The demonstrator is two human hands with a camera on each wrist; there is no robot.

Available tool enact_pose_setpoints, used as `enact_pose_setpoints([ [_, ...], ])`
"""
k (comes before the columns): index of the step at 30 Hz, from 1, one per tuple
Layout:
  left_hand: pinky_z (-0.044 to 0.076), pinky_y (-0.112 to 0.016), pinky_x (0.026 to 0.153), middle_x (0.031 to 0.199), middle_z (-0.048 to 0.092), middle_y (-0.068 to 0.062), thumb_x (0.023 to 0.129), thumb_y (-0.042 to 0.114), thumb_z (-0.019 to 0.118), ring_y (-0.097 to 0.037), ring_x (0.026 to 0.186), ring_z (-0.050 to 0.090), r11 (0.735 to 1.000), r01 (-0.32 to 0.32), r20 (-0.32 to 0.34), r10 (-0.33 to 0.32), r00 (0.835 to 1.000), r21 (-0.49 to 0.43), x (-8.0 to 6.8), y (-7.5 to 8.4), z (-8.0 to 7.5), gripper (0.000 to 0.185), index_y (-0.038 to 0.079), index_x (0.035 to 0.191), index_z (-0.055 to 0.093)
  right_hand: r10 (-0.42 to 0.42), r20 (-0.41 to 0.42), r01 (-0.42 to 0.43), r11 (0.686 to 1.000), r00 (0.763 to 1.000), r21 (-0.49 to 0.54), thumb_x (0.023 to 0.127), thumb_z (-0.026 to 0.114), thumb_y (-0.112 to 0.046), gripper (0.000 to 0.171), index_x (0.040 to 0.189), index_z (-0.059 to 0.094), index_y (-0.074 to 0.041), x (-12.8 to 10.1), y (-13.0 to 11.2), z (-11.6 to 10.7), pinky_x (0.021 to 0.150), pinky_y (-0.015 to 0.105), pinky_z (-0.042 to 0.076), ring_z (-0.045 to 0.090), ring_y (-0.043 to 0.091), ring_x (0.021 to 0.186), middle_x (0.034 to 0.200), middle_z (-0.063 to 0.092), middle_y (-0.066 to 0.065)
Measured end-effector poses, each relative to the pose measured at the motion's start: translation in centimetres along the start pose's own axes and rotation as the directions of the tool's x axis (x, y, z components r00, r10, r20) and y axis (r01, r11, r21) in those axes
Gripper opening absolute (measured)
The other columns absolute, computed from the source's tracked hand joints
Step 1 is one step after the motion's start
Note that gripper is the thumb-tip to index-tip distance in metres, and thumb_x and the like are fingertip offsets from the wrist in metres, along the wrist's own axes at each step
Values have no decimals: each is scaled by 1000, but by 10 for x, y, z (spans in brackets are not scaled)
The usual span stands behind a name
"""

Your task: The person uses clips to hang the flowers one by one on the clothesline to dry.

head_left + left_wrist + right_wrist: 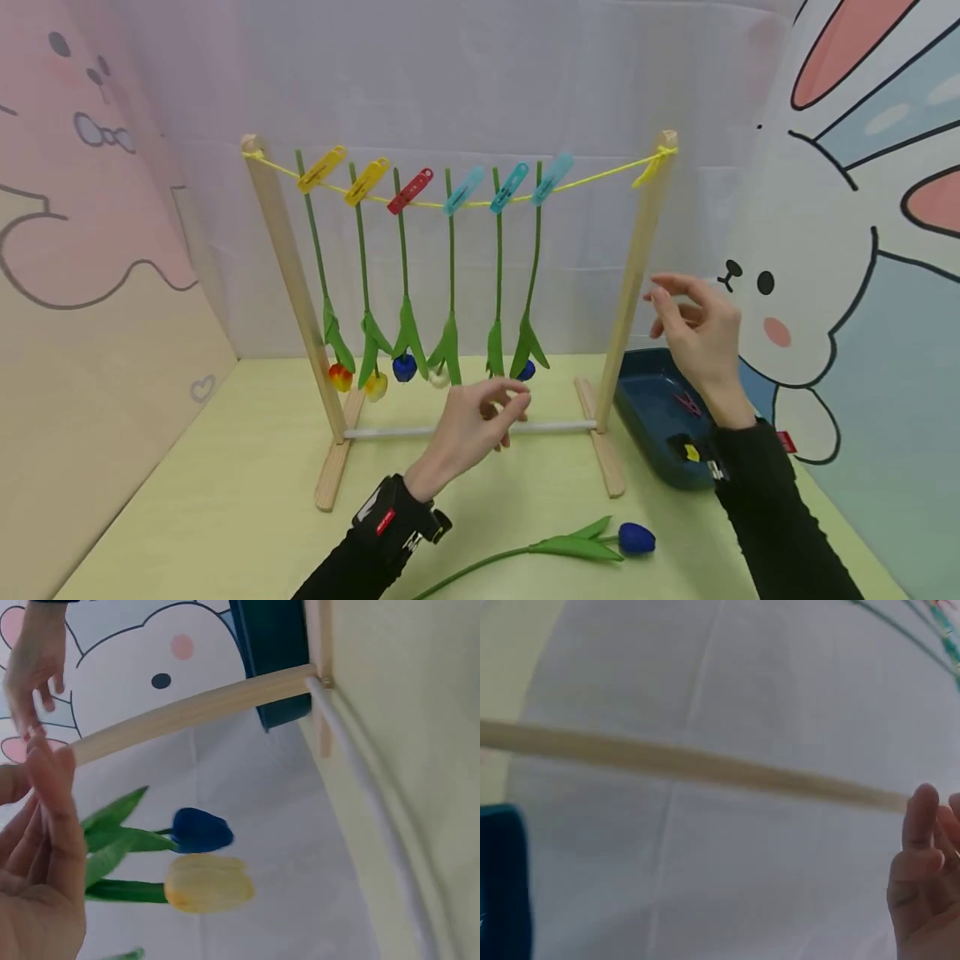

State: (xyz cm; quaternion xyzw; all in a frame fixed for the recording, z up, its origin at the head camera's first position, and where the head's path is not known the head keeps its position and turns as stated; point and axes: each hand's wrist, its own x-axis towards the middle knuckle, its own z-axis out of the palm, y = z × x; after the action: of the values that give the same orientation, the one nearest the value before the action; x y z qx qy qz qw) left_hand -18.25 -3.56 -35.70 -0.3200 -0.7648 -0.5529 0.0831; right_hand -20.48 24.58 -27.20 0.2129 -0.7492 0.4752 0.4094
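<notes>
Several artificial tulips hang head down from a yellow string [600, 173], clipped by yellow [321, 171], red [410, 192] and light blue clothespins [552, 179]. My left hand [474, 427] is in front of the hanging row, relaxed fingers bent and holding nothing. Beyond it in the left wrist view are a blue tulip head [201, 830] and a yellow tulip head [210, 883]. My right hand [699, 337] is raised beside the right wooden post [637, 275], fingers loosely bent, with nothing in them. One blue tulip [636, 538] lies on the table in front of the rack.
A dark blue tray [636, 400] stands right of the rack, with a reddish clothespin [686, 405] inside. The rack has wooden feet [335, 475] and a white crossbar [555, 427] low between the posts. A pale cloth [465, 75] hangs behind.
</notes>
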Motion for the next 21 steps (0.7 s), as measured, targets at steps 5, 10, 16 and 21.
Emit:
enact_pose_setpoints([
  [5, 57, -37, 52, 82, 73, -14, 102, 22, 62, -19, 54, 65, 967, 249, 300, -252, 920, 48, -36, -33, -6, 29, 7, 126, 64, 206, 150, -174, 964, 967, -199, 102, 59, -21, 24, 115, 71, -5, -51, 65, -36, 51, 19, 41, 58, -6, 59, 89, 74, 9],
  [10, 55, -35, 53, 82, 69, -18, 100, 22, 64, -22, 59, 63, 908, 407, 434, -407, 804, 98, -58, -56, -6, 32, 1, 124, 60, 407, 280, -235, 839, 869, -490, 101, 60, -17, 25, 114, 70, 2, -73, 87, -60, 59, 24, 48, 64, 2, 66, 94, 74, 23],
  [16, 44, -24, 56, 80, 63, -8, 100, 24, 64, -16, 62, 58, 855, 497, 472, -503, 724, 148, -71, -65, -6, 32, 2, 122, 58, 513, 492, -148, 783, 703, -605, 100, 58, -8, 23, 113, 66, 10, -48, 104, -66, 77, 50, 55, 68, 41, 89, 103, 70, 29],
  [21, 41, -23, 59, 80, 63, -5, 100, 26, 64, -14, 65, 56, 852, 487, 481, -514, 710, 191, -73, -66, -4, 31, 3, 121, 59, 556, 664, -52, 785, 500, -617, 96, 60, -8, 26, 112, 64, 13, -24, 124, -59, 79, 53, 55, 66, 42, 90, 101, 69, 29],
])
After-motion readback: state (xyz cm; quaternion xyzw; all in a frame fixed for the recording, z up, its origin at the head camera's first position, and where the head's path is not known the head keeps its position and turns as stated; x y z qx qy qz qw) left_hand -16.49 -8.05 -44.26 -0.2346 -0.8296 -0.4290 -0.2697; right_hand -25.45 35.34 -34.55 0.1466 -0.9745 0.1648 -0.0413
